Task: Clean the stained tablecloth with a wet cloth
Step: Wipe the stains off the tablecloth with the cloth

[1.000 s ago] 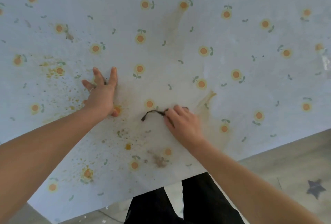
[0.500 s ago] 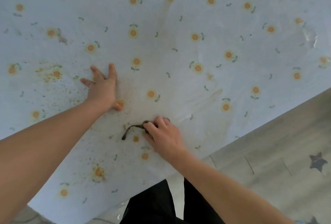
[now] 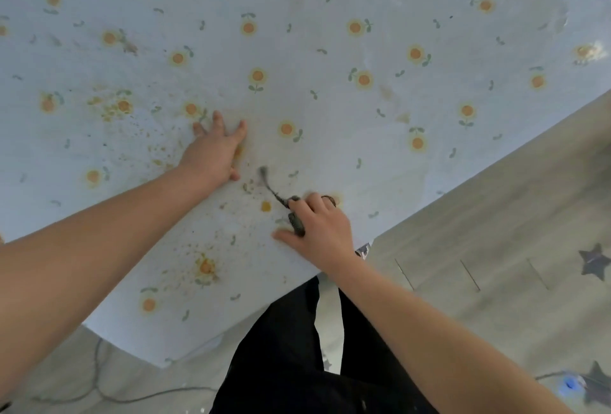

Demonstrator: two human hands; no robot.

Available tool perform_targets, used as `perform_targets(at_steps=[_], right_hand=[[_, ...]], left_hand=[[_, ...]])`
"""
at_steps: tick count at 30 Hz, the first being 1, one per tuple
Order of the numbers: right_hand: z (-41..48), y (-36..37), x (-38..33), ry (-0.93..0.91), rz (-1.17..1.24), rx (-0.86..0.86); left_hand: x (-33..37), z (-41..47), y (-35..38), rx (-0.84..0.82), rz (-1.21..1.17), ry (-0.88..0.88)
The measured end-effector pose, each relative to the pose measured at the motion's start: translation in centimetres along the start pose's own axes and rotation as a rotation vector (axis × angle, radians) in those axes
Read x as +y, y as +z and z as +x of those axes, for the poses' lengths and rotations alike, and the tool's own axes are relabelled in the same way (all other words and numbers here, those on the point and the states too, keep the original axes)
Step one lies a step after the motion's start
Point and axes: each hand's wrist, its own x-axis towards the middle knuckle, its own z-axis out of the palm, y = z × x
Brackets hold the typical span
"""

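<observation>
- The right hand (image 3: 317,228) sits just inside the near edge of the flowered tablecloth (image 3: 330,33) covering the bench. Its fingers (image 3: 310,202) curl over a dark wet cloth (image 3: 296,220) and press it down, and a thin tail of the cloth points toward the left hand (image 3: 211,152).
- The left hand lies flat farther in, fingers (image 3: 218,122) spread, holding nothing.
- Orange-brown stains (image 3: 112,106) speckle the tablecloth left of the hands and between them; wide open tablecloth lies beyond.
- Past the edge lies grey floor (image 3: 496,215) with star shapes (image 3: 595,261) and a cable (image 3: 99,384).

place: likely home | evidence: flower-print tablecloth (image 3: 330,33); star shapes (image 3: 593,263) on floor (image 3: 496,215)
</observation>
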Motion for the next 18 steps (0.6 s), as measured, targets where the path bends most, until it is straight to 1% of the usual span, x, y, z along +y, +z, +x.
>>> perform_targets(at_steps=[2, 3, 4, 5, 8, 9, 10, 11, 12, 13, 16, 17, 18], right_hand=[[-0.1, -1.2, 1.3, -0.131, -0.032, -0.043], [0.3, -2.0, 2.9, -0.139, -0.061, -0.039], [0.6, -2.8, 4.7, -0.094, -0.088, -0.009], [0.9, -3.8, 6.7, 0.009, -0.103, 0.039], [1.5, -6.8, 12.2, 0.436, -0.044, 0.237], [1.5, -7.2, 12.7, 0.525, -0.020, 0.269], [1.3, -7.0, 12.4, 0.577, -0.019, 0.290], [0.9, -6.5, 11.2, 0.581, -0.024, 0.296], [0.3, -5.5, 9.4, 0.527, -0.024, 0.278], [-0.5, -4.2, 7.3, 0.419, -0.014, 0.234], [-3.0, -0.8, 1.1, -0.034, -0.015, -0.011], [-3.0, -0.5, 0.6, -0.151, -0.030, -0.054], [-2.5, -0.9, 1.0, -0.222, -0.035, -0.077]], left_hand=[[0.5, -2.3, 1.5, -0.001, 0.053, 0.041], [0.8, -3.3, 2.2, -0.003, 0.076, 0.063], [1.2, -4.6, 3.0, -0.016, 0.091, 0.077], [1.7, -5.9, 3.7, -0.033, 0.104, 0.087], [3.0, -9.1, 5.6, -0.068, 0.125, 0.080], [3.3, -10.1, 6.2, -0.073, 0.125, 0.065], [3.5, -10.9, 6.7, -0.080, 0.127, 0.050], [3.8, -11.5, 7.2, -0.089, 0.124, 0.030], [4.0, -12.1, 7.7, -0.097, 0.117, 0.007], [4.2, -12.5, 8.2, -0.104, 0.108, -0.017], [4.2, -13.6, 9.0, -0.129, 0.069, -0.096], [4.0, -14.0, 9.2, -0.138, 0.057, -0.119], [3.7, -14.3, 9.4, -0.153, 0.050, -0.132]])
